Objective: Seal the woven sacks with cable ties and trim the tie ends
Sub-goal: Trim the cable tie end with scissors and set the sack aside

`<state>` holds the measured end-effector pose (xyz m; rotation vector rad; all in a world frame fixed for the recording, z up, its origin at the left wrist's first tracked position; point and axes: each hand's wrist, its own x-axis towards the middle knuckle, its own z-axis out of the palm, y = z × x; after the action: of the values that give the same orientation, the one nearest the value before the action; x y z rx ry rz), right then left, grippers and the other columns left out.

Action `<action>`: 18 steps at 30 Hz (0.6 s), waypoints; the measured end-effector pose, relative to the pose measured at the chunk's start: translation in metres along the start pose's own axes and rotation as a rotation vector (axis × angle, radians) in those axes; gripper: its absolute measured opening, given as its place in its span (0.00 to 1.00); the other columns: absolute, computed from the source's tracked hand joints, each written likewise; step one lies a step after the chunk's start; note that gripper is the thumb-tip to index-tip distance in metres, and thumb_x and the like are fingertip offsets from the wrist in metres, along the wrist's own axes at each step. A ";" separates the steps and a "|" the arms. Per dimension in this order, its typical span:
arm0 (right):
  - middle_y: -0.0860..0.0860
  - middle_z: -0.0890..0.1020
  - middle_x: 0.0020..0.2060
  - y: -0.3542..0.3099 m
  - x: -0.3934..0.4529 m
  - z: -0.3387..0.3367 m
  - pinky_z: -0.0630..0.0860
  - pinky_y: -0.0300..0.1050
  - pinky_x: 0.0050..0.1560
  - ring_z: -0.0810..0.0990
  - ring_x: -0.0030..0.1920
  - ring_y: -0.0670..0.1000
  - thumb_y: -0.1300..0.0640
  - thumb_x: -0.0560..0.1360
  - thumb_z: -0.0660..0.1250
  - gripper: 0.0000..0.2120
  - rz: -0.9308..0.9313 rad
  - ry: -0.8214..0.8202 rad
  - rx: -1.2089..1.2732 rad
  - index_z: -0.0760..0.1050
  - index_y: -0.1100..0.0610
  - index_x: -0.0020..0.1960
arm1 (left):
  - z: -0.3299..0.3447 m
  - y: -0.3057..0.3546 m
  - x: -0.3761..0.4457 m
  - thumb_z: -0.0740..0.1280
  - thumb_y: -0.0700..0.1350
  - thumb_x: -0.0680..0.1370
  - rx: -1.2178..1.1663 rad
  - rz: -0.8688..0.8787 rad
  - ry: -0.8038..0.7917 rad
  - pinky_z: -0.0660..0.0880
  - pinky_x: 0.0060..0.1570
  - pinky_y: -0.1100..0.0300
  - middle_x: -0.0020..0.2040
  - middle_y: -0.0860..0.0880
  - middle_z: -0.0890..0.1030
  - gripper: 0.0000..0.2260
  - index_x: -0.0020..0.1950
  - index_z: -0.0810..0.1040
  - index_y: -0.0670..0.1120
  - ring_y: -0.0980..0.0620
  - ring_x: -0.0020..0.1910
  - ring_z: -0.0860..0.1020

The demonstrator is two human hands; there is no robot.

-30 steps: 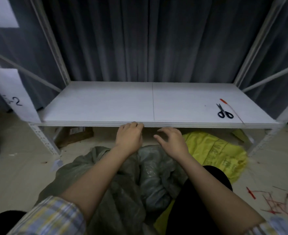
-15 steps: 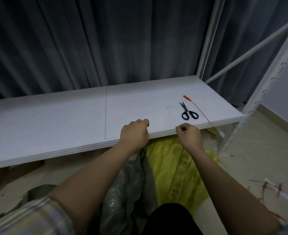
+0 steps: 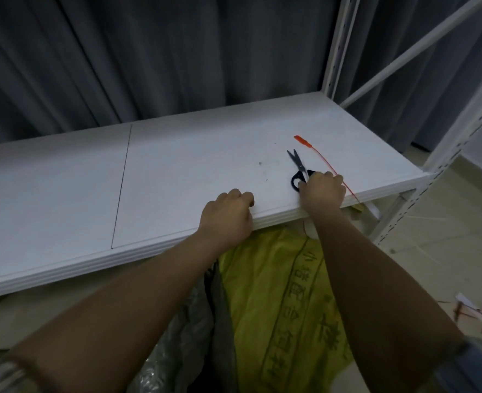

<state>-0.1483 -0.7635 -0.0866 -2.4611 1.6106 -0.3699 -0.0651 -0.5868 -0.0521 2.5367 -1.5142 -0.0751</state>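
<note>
From the head view, the right hand (image 3: 322, 191) closes its grip on the scissors (image 3: 298, 168) beside the red cable tie (image 3: 323, 160) on the shelf (image 3: 177, 171) — best lifted blades-forward — while the left hand (image 3: 226, 219), curled and seemingly empty, rests on the shelf edge above the yellow sack (image 3: 285, 293) and the grey sack (image 3: 194, 336).

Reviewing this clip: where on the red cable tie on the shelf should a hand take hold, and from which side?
A judgement: pinch the cable tie along its thin strap, mid-length, coming from its right. The scissors lie close on its left and the right hand covers its near end; the flat head at the far end lies farther to reach.
</note>
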 end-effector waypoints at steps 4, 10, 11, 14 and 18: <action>0.58 0.78 0.54 -0.005 0.005 0.001 0.67 0.45 0.49 0.74 0.58 0.59 0.52 0.76 0.66 0.15 0.070 -0.083 0.115 0.74 0.62 0.56 | 0.001 -0.010 -0.010 0.56 0.42 0.79 -0.046 -0.045 -0.035 0.70 0.49 0.54 0.59 0.46 0.74 0.13 0.63 0.72 0.47 0.46 0.55 0.74; 0.58 0.79 0.49 -0.021 -0.018 -0.018 0.69 0.45 0.45 0.76 0.53 0.60 0.46 0.72 0.69 0.17 0.124 -0.120 0.422 0.72 0.60 0.45 | -0.020 -0.017 -0.036 0.56 0.43 0.79 -0.088 -0.091 -0.063 0.73 0.51 0.53 0.58 0.47 0.75 0.12 0.61 0.73 0.47 0.46 0.53 0.75; 0.57 0.79 0.49 -0.024 -0.022 -0.021 0.71 0.45 0.45 0.77 0.52 0.59 0.45 0.72 0.69 0.18 0.118 -0.109 0.438 0.74 0.61 0.47 | -0.023 -0.017 -0.039 0.56 0.43 0.79 -0.096 -0.093 -0.058 0.73 0.51 0.53 0.57 0.47 0.75 0.12 0.61 0.73 0.47 0.46 0.53 0.75; 0.53 0.76 0.38 -0.034 -0.035 -0.031 0.69 0.40 0.33 0.77 0.41 0.56 0.49 0.74 0.69 0.14 0.189 -0.152 0.686 0.74 0.62 0.46 | -0.030 -0.019 -0.047 0.56 0.43 0.79 -0.101 -0.096 -0.055 0.73 0.51 0.54 0.57 0.47 0.75 0.12 0.60 0.73 0.47 0.47 0.53 0.75; 0.51 0.76 0.42 -0.052 -0.048 -0.040 0.78 0.37 0.37 0.82 0.42 0.52 0.54 0.74 0.68 0.11 0.501 -0.395 1.321 0.73 0.62 0.47 | -0.034 -0.023 -0.050 0.56 0.43 0.79 -0.108 -0.112 -0.048 0.73 0.50 0.55 0.58 0.48 0.75 0.12 0.60 0.74 0.47 0.47 0.53 0.76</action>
<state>-0.1339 -0.6992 -0.0388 -1.0273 1.1186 -0.5578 -0.0643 -0.5278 -0.0259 2.5487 -1.3452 -0.2288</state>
